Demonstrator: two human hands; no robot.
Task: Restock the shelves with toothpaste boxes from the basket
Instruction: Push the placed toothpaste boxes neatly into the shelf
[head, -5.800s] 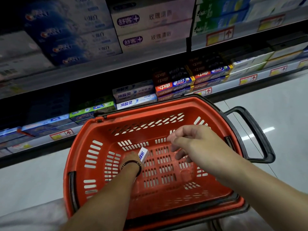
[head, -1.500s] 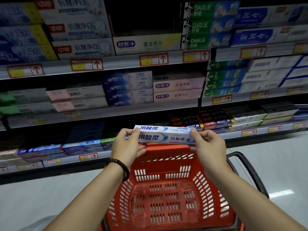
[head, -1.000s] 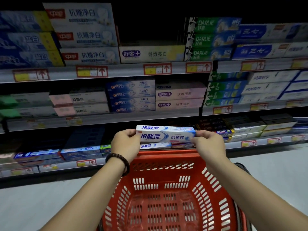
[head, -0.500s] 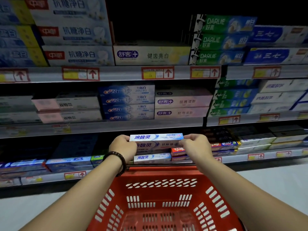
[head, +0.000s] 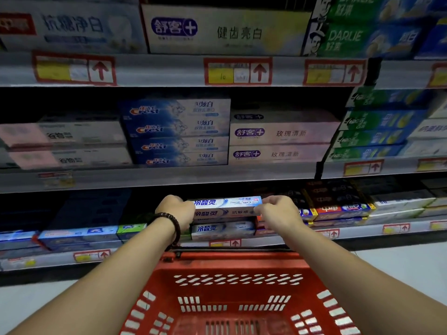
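I hold a white-and-blue toothpaste box (head: 225, 207) level at the front of the bottom shelf (head: 278, 239). My left hand (head: 176, 210), with a dark bead bracelet at the wrist, grips its left end. My right hand (head: 278, 211) grips its right end. The box sits right above a matching box (head: 222, 229) on the shelf; whether they touch is unclear. The red plastic basket (head: 232, 267) is below my arms, and the part of its inside in view holds nothing.
Red-and-dark boxes (head: 338, 209) lie just right of the held box, blue and green ones (head: 79, 234) to its left. The middle shelf (head: 169, 175) overhead carries Crest boxes (head: 176, 131) and pale pink boxes (head: 278, 134). Pale floor (head: 399, 267) at right.
I have moved closer to the shelves, and both hands have carried the box forward and down to the stack of matching boxes on the bottom shelf.
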